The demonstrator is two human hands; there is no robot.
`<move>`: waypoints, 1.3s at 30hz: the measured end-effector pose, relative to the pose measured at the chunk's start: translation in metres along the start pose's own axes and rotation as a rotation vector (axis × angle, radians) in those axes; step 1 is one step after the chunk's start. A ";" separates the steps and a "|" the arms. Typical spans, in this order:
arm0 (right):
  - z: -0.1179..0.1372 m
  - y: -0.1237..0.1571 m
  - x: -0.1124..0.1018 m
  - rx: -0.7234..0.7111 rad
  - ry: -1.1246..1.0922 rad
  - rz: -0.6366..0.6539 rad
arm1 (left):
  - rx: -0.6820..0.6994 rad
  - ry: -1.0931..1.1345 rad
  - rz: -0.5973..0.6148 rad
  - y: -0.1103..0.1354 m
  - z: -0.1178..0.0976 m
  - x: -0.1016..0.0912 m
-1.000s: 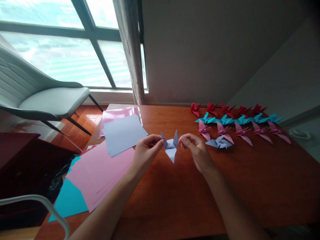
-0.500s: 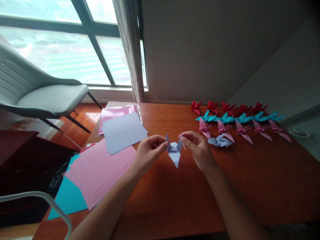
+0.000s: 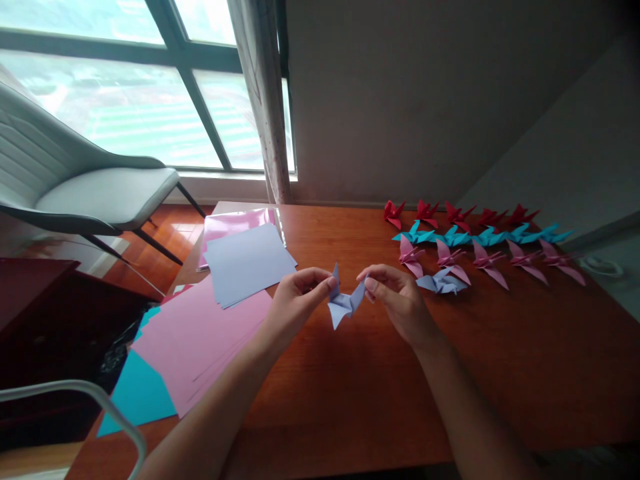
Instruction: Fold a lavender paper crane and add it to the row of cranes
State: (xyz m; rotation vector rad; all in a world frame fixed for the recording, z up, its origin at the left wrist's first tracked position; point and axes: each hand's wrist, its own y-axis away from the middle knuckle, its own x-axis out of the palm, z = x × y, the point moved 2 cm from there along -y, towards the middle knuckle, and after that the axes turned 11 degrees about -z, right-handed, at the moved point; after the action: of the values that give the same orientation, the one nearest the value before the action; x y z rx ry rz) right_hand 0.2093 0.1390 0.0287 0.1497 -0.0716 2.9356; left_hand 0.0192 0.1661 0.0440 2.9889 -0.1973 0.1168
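Note:
Between my hands, above the table, is a pale lavender origami crane, its body folded with one broad flap pointing down toward me. My left hand pinches its upright left point between thumb and fingers. On the other side my right hand pinches the tip of the slanting right point. A finished-looking lavender paper crane lies on the table just right of my right hand. Left of my left hand lie sheets of lavender paper, overlapping a fan of pink paper.
Rows of red cranes, turquoise cranes and pink cranes stand at the back right of the wooden table. Turquoise paper and a glossy pink packet lie at left. A chair stands by the window.
The folded lavender paper has tilted between my hands, its lower flap swinging left and its right point leaning outward. Both hands keep their pinch.

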 end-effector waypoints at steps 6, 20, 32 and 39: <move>-0.001 -0.003 0.000 0.023 0.011 -0.038 | 0.034 -0.019 -0.024 0.000 0.003 0.000; -0.005 -0.005 0.002 0.016 0.094 -0.089 | 0.462 -0.268 -0.035 0.005 -0.006 0.002; -0.004 -0.005 0.002 -0.032 0.095 -0.104 | 0.418 -0.216 -0.001 0.002 -0.002 0.000; -0.002 -0.004 0.001 -0.040 0.081 -0.128 | 0.399 -0.269 -0.087 0.000 0.000 -0.001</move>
State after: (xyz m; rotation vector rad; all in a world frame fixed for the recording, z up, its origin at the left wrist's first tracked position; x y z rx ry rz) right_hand 0.2090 0.1433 0.0272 0.0286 -0.1041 2.8066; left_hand 0.0182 0.1659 0.0443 3.3963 -0.0787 -0.2917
